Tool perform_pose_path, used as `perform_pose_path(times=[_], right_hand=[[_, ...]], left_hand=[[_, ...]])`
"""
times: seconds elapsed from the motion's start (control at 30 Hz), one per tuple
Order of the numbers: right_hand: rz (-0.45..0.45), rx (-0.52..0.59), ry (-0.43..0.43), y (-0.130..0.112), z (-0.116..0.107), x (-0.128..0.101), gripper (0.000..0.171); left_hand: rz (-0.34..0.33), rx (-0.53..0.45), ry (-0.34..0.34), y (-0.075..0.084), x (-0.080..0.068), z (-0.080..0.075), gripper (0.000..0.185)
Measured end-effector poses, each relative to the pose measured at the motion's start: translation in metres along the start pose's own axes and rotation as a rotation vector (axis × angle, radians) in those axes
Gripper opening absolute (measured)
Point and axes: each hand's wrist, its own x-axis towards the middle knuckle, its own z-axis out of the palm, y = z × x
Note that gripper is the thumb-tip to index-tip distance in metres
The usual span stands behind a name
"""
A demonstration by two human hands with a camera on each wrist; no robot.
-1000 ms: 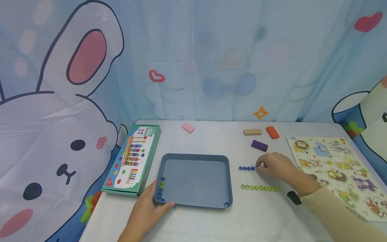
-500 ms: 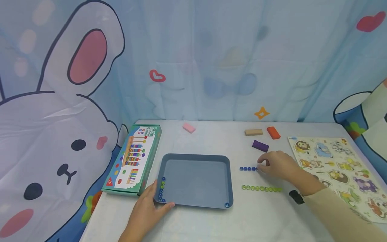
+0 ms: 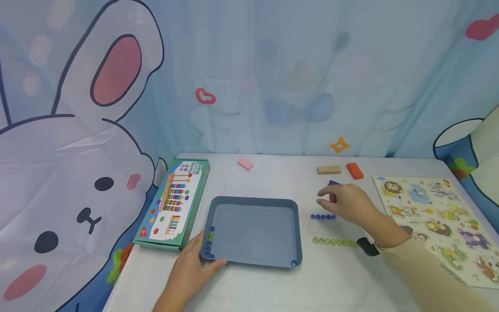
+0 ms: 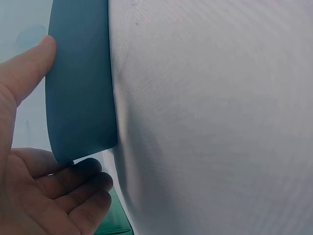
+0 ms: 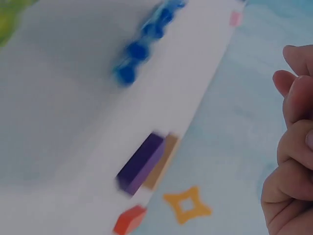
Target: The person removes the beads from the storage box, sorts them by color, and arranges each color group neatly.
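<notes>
A blue-grey tray lies in the middle of the white table. My left hand holds its front-left corner, thumb on one side of the rim and fingers on the other. Several blue and green beads lie along the tray's left wall, and one blue bead sits in its front-right corner. Right of the tray lie a short row of blue beads and a longer row of green beads. My right hand hovers just above the blue row, fingers loosely curled, holding nothing.
A purple block is partly hidden behind my right hand. A tan block, an orange block and a pink block lie near the back edge. A green game box lies on the left, an animal puzzle on the right.
My right hand has lifted off the right end of the blue bead row and moved up and slightly left. The left hand and tray have stayed put.
</notes>
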Motion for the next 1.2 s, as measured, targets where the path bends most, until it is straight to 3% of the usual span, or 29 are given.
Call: perform_pose_path(times=[0.43,0.6,0.83,1.2], right_hand=[[-0.262,0.114,0.064,-0.121,0.041,0.056,0.023],[-0.342,0.124,0.042,-0.159,0.067,0.073,0.02],[-0.344,0.097,-0.052,-0.191,0.101,0.087,0.022],[-0.348,0.026,-0.194,-0.216,0.143,0.094,0.021]], left_hand=[[0.012,0.001,0.023,-0.003,0.001,0.002,0.118],[0.021,0.008,0.034,-0.001,0.0,0.002,0.118],[0.03,0.013,0.032,-0.002,0.0,0.002,0.12],[0.025,0.002,0.027,-0.003,0.001,0.001,0.121]])
